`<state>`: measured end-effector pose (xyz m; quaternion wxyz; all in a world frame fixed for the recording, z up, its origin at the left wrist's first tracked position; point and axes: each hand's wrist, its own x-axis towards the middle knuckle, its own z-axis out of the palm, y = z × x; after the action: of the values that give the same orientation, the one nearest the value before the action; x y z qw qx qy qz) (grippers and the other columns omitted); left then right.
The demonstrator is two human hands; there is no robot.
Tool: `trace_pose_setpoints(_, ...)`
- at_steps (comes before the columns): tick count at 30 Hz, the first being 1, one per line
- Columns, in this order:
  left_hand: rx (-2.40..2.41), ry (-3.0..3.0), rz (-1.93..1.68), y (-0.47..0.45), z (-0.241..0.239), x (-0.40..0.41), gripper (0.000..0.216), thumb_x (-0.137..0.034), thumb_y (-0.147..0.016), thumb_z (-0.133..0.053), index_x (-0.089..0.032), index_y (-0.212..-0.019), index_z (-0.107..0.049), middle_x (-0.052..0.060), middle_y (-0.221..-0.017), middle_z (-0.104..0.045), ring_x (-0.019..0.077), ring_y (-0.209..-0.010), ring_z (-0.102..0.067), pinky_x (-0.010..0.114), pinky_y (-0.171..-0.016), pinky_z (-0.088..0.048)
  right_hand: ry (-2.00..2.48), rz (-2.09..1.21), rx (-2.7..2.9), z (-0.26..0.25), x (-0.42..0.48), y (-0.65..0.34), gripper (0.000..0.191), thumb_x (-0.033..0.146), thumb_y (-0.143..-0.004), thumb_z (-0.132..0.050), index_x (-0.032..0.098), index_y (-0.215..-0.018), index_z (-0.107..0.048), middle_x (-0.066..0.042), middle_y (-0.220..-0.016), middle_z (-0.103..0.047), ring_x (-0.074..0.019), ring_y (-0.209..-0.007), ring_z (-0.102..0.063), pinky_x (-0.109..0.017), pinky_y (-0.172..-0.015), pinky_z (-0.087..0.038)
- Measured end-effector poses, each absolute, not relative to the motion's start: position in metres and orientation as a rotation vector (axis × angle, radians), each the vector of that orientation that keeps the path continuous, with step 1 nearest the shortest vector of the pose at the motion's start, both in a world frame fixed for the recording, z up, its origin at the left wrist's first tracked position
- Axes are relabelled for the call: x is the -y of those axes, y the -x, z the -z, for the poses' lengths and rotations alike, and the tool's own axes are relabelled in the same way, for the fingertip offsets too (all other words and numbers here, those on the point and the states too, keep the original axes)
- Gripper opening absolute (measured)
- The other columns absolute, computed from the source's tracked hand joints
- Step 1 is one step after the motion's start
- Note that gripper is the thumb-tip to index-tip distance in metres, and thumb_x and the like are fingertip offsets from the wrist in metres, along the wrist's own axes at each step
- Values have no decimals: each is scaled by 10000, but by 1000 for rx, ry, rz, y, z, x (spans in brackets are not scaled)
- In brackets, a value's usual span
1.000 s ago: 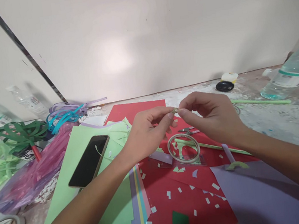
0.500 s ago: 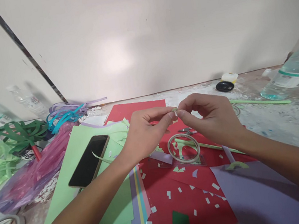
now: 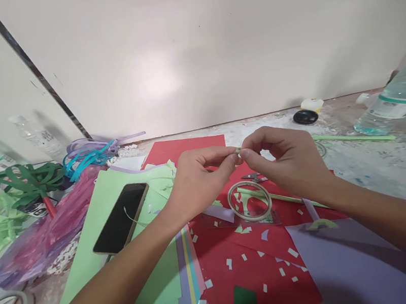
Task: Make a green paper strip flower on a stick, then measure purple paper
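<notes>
Both hands meet just above the tape ring (image 3: 246, 182), which lies on red paper (image 3: 244, 268) on the worktop (image 3: 382, 164). The left hand (image 3: 196, 181) and right hand (image 3: 289, 159) each have thumb and forefinger pressed together, so each grip is closed on the same small pale-green scrap (image 3: 238, 150), held in the air over the far side of the tape ring. A black phone (image 3: 121, 219) lies well left of the tape ring, and a purple sheet (image 3: 351, 262) lies on its near right.
</notes>
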<state>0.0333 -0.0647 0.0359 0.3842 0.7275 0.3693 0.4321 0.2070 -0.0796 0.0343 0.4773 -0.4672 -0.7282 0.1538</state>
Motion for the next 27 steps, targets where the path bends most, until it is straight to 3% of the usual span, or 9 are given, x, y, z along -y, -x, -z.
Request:
trace_pose_setpoints(9,-971,-1895,-1118,-34,-36,66,178,-287,-847,-618,-273,-944,-768,14,-849,-756,153,-750,-678,248,-581,-547,1160,-346,1782,-34,81,-206,113,230,-822,-599,238,-710,-614,-4,-670,-620,-140,-615,-541,-272,-548,-421)
trace_pose_setpoints(20,-958,-1841,-1142,-34,-37,65,147,-268,-829,-640,-270,-886,-776,16,-818,-755,152,-732,-684,277,-647,-577,1149,-387,1751,-33,83,-203,132,240,-830,-597,247,-699,-602,2,-664,-628,-147,-609,-551,-291,-552,-423)
trace_pose_setpoints(27,-946,-1788,-1167,-34,-37,64,126,-272,-814,-654,-238,-831,-773,24,-786,-745,148,-720,-677,255,-611,-564,1142,-394,1732,-32,83,-203,116,285,-843,-616,256,-741,-664,-7,-689,-663,-159,-632,-583,-298,-569,-444)
